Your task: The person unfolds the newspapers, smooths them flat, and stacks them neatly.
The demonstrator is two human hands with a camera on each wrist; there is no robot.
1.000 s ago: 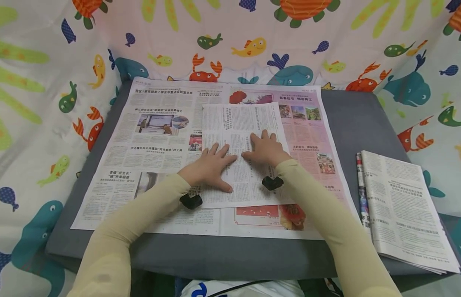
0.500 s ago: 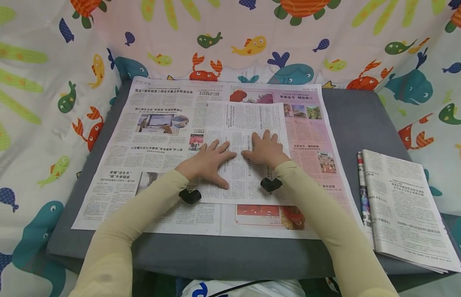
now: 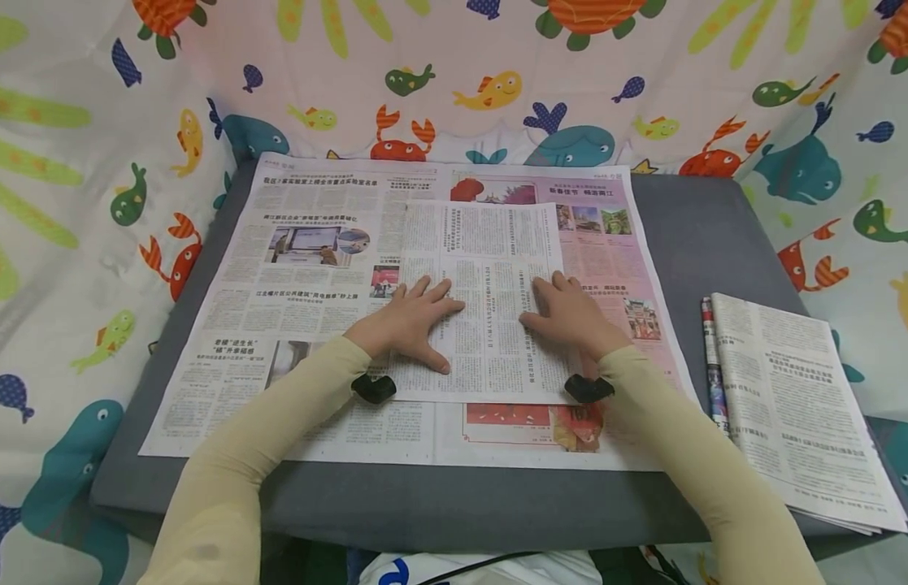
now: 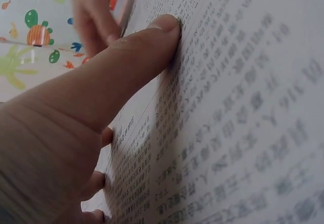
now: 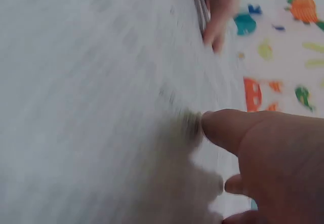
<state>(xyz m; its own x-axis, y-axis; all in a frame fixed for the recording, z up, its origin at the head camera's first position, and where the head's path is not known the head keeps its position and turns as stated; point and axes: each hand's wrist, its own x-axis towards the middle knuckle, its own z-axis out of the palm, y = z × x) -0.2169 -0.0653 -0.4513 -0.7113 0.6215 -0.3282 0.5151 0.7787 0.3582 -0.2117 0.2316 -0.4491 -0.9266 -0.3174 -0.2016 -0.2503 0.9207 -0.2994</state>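
A small newspaper sheet [image 3: 490, 231] lies flat on a larger spread newspaper [image 3: 205, 390]. My left hand [image 3: 408, 325] rests on the small sheet's left side with fingers and thumb spread. In the left wrist view, the left thumb [image 4: 136, 64] lies straight against the printed page. Across from it, my right hand [image 3: 576, 318] is at the sheet's right edge, its fingers extended and nothing gripped. The right wrist view is blurred; there the right hand [image 5: 283, 153] has its thumb tip at the paper. Both palms face down, and the hands stand apart.
Under the papers is a grey table [image 3: 702, 244]. A folded stack of newspapers [image 3: 805, 398] sits at its right edge, partly behind the right sleeve. A curtain [image 3: 454, 122] with printed sea animals surrounds the table at the back and sides.
The small sheet first shifted slightly right and straightened under both hands. Since then my right hand has slid right, from the sheet's middle to its right edge; the left has stayed nearly still.
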